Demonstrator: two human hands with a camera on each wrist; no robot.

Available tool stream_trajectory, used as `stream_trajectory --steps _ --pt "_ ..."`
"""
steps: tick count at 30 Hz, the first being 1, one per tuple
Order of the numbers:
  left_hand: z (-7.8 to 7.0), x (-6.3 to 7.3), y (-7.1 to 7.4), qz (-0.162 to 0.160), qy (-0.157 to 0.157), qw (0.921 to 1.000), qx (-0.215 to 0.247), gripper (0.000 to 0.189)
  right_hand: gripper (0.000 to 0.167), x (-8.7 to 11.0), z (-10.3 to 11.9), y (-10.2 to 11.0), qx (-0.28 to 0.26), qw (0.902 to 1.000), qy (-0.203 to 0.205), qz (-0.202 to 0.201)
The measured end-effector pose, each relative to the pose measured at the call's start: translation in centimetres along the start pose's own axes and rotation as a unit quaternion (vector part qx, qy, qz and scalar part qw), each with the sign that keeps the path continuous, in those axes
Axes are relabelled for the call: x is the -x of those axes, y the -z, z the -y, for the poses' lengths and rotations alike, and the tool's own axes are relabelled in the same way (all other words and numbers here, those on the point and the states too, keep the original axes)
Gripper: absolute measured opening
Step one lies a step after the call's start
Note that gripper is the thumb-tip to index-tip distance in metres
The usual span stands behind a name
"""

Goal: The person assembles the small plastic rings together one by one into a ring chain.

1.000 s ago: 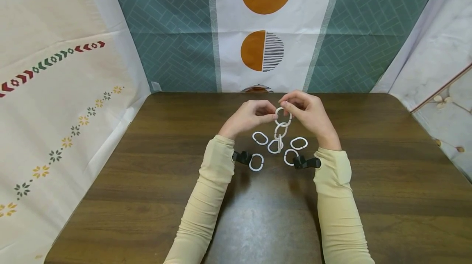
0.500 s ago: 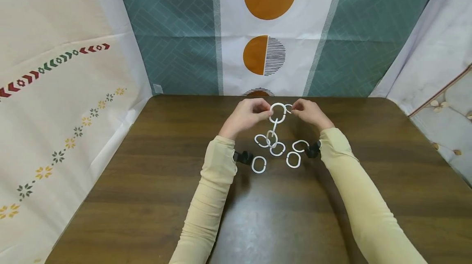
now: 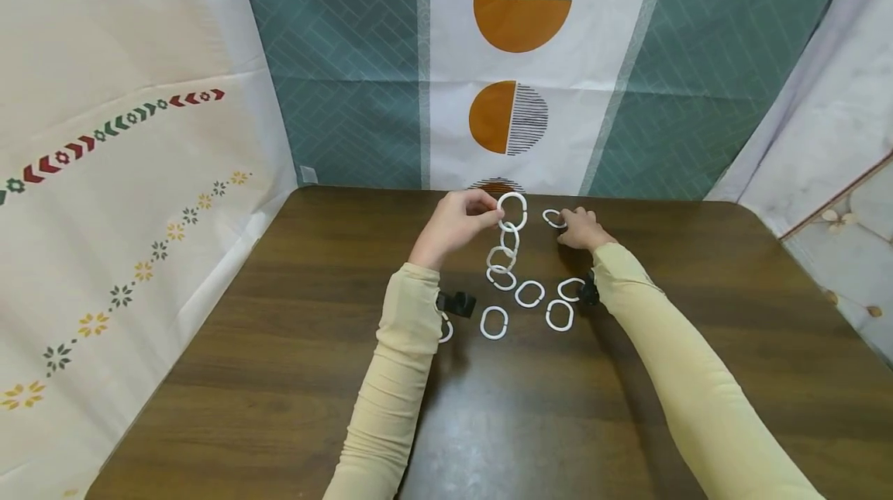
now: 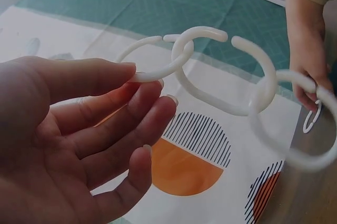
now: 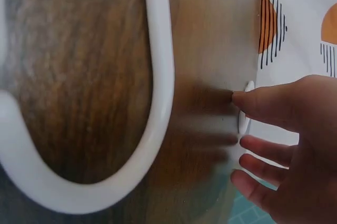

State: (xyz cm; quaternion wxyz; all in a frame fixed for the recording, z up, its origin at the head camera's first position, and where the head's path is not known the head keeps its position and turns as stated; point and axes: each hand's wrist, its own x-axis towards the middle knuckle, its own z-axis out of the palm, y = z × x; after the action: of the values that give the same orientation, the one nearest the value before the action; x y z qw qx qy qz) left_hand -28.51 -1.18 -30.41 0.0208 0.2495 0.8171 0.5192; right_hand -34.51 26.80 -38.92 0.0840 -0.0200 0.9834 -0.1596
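Observation:
Finger and thumb of my left hand pinch the end link of a white plastic chain. The left wrist view shows three joined oval links; the middle link has a small gap in its side. In the head view the chain hangs down toward the table. My right hand is low at the far side of the table, with its fingertips right at a loose white link. In the right wrist view the thumb overlaps that link, and the other visible fingers are spread apart.
Several more loose white links lie on the brown wooden table, among them one link near the middle and another link by the right wrist. Behind the table's far edge hangs a patterned cloth.
The right hand has moved away from the left hand, to the right and down to the loose link. The left hand still pinches the chain, which now hangs lower. The head view has shifted slightly.

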Motion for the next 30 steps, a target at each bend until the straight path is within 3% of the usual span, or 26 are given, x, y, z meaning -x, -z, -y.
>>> stream_trajectory --steps 6,12,16,22,26,30 --pt "-0.2 0.0 0.2 0.003 -0.009 0.9999 0.005 0.011 0.051 -0.1 0.7 0.7 -0.009 0.9998 0.007 -0.015" --pt "-0.3 -0.2 0.1 0.004 -0.017 0.9998 0.006 0.010 0.011 -0.2 0.4 0.3 0.011 0.9994 0.019 -0.028" --pt "-0.2 -0.2 -0.1 0.008 -0.020 0.9997 -0.007 0.011 0.009 0.1 -0.1 0.0 0.006 0.9987 0.041 -0.030" --pt "-0.2 -0.3 -0.4 0.013 -0.021 0.9997 -0.009 0.012 0.010 1.3 -0.5 0.2 -0.100 0.9912 0.050 -0.071" --pt "-0.1 -0.3 -0.7 0.021 -0.013 0.9997 -0.009 0.013 0.017 2.5 -0.3 0.3 -0.185 0.9802 0.032 -0.063" --pt "-0.1 -0.3 -0.8 0.023 -0.016 0.9995 -0.013 0.012 0.020 3.9 1.0 1.1 -0.209 0.9745 0.040 -0.070"
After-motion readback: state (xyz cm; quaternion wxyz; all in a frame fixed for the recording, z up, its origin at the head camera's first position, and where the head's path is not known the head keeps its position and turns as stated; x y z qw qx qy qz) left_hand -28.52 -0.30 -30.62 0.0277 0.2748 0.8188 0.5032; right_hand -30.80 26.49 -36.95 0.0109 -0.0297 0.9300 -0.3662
